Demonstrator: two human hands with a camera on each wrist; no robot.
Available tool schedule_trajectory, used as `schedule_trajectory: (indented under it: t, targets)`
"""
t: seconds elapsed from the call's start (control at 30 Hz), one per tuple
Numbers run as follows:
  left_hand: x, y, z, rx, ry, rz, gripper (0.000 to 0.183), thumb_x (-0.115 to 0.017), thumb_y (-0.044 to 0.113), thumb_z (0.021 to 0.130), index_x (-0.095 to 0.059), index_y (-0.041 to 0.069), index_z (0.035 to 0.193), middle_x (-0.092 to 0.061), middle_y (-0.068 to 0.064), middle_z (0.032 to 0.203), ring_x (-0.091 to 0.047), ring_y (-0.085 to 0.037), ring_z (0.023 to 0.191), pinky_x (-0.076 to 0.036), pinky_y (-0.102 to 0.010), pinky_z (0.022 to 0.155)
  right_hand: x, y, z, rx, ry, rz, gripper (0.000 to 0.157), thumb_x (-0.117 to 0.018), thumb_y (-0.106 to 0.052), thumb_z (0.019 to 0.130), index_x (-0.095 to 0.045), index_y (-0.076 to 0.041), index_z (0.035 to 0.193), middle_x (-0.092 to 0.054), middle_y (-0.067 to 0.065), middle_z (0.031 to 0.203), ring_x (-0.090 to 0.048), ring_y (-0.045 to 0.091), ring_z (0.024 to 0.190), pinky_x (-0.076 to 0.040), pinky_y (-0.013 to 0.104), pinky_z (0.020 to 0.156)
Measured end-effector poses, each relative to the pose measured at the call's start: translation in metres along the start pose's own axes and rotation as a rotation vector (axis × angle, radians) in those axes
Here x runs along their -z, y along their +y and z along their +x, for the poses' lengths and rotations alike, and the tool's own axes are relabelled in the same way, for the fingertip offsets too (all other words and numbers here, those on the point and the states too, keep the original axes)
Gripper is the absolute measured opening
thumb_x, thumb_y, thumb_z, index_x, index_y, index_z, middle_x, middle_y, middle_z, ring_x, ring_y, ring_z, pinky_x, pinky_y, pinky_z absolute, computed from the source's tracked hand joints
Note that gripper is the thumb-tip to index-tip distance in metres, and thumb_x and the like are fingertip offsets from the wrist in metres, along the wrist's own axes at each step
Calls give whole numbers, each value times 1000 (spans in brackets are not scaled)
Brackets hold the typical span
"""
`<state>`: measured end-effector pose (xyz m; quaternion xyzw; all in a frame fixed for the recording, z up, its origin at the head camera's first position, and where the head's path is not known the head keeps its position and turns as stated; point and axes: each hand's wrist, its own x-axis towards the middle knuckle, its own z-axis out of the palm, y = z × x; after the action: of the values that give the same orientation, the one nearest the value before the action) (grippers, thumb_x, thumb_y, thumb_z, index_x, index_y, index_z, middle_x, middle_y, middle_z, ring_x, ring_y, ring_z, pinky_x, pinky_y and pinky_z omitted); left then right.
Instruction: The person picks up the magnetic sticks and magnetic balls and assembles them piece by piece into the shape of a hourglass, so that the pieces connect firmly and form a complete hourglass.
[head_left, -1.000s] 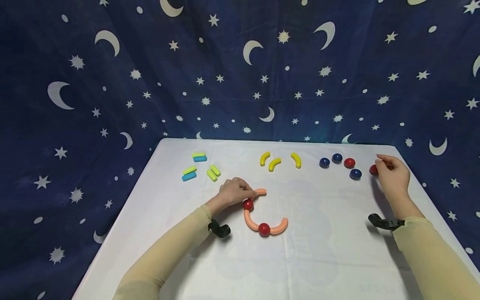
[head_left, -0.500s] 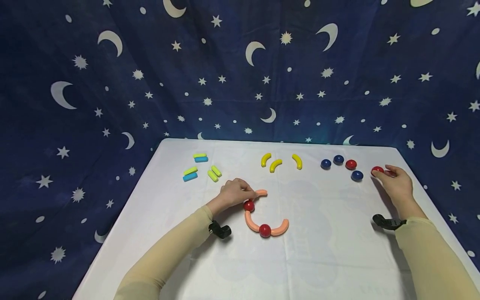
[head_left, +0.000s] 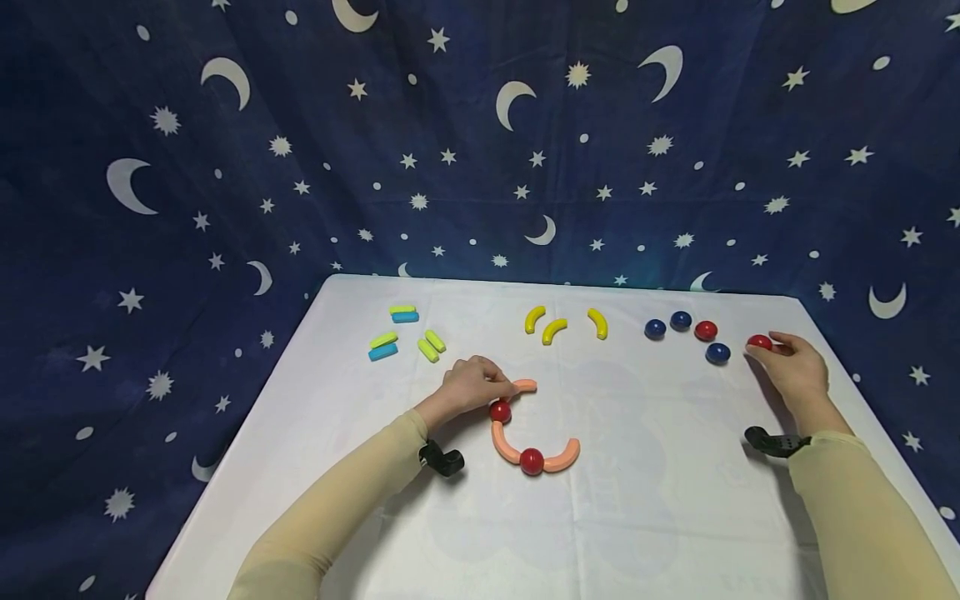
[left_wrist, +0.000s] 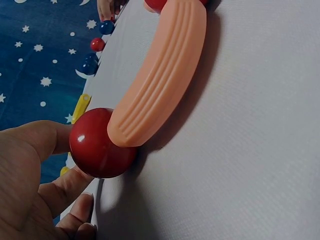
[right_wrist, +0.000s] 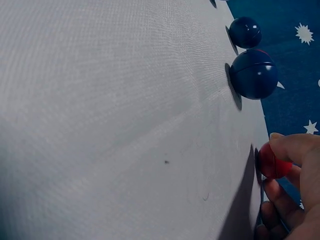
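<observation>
Near the table's far right corner, the right hand pinched a red ball; mid-table, the left hand pinched the far end of a curved chain. Picking up seemed the step; next called for a firm grip, clear of the blue ball.

Head view looks forward and down; both wrist views, low and close, face across the table, sharing the right hand.
</observation>
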<state>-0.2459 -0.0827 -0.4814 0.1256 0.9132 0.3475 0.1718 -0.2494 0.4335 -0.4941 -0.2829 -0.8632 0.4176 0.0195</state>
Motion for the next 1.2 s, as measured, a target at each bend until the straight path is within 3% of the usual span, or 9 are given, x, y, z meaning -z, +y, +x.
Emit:
schedule_trajectory:
  t: [0.27,0.4,0.5,0.57,0.67,0.8,1.03,1.2]
  targets:
    - [-1,1,-1,19,0,-7,22,-74,49,88,-83,29,86,-66,8,82,-52,-19,93,-37,-37,75,-1,0,1,12,21,-24,72,-55,-44,103,-33,-3,158,-37,28,155,-40,44,137,-42,55,108]
    - [-1,0,-2,21,-1,-6,22,-74,49,88,-82,29,86,-66,8,82,-52,-20,93,-37,-37,75,-1,-1,0,2,76,14,71,-54,-46,102,-37,-4,157,-47,21,143,-47,34,125,-51,33,90]
    - [-1,0,-2,24,1,-4,23,-74,49,88,-83,28,87,-66,8,83,-52,-20,93,-37,-37,75,-1,-7,-3,7,124,81,71,-57,-47,100,-40,-6,155,-51,7,125,-48,18,108,-45,15,73]
    - [-1,0,-2,28,3,-3,23,-74,49,88,-83,28,87,-65,8,84,-51,-20,94,-37,-37,75,-3,-14,-7,31,136,118,71,-59,-48,100,-41,-7,156,-49,0,120,-46,10,101,-41,10,68]
    - [1,2,-3,38,2,-10,23,-75,48,88,-83,27,88,-65,7,85,-50,-21,95,-36,-37,77,-9,-27,-18,105,127,140,69,-59,-46,101,-41,-9,157,-51,6,128,-44,8,102,-39,12,73]
    - [2,4,-3,47,-1,-19,23,-75,48,88,-82,27,86,-64,7,87,-48,-22,96,-35,-38,78,-22,-45,-36,223,32,143,68,-59,-47,101,-43,-9,156,-51,11,137,-45,9,105,-40,16,76]
    - [0,3,-2,49,-3,-16,23,-75,49,87,-82,27,84,-64,6,85,-48,-23,96,-35,-38,77,-54,-73,-65,389,-169,226,70,-72,-46,95,-53,-1,144,-59,-7,115,-53,1,102,-44,11,76]
    - [-1,4,-1,50,2,-18,22,-75,46,88,-83,26,85,-65,6,86,-49,-23,97,-36,-38,78,-79,-87,-82,447,-301,213,66,-74,-41,95,-53,0,142,-62,10,125,-56,4,103,-48,16,78]
